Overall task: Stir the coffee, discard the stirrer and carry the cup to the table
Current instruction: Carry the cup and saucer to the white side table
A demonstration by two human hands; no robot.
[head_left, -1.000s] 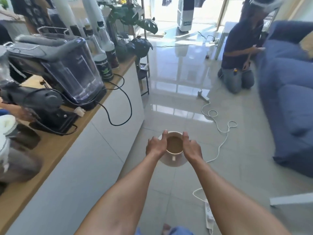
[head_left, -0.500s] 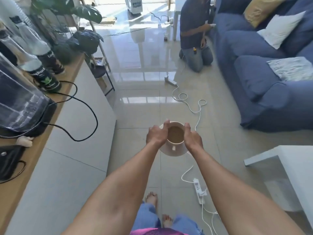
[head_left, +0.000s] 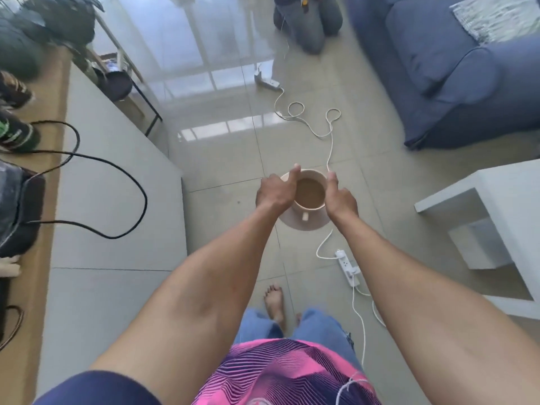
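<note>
Cup [head_left: 310,192] on its saucer [head_left: 304,222], centre of frame, carried above the tiled floor; white table [head_left: 502,200] at right edge. Both hands closed around it: left hand [head_left: 276,192] and right hand [head_left: 340,200] each have a grip on 1 side, thumbs up along the rim. Likely ceramic, rigid and breakable, nearly full so prone to slop; the 2-sided hold at saucer level looks steadiest.

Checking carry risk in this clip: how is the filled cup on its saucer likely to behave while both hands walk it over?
The cup looks nearly full, so the coffee would probably slosh if jolted. It sits loose on the saucer and could slide if tilted. The left hand and right hand steady both sides.
</note>
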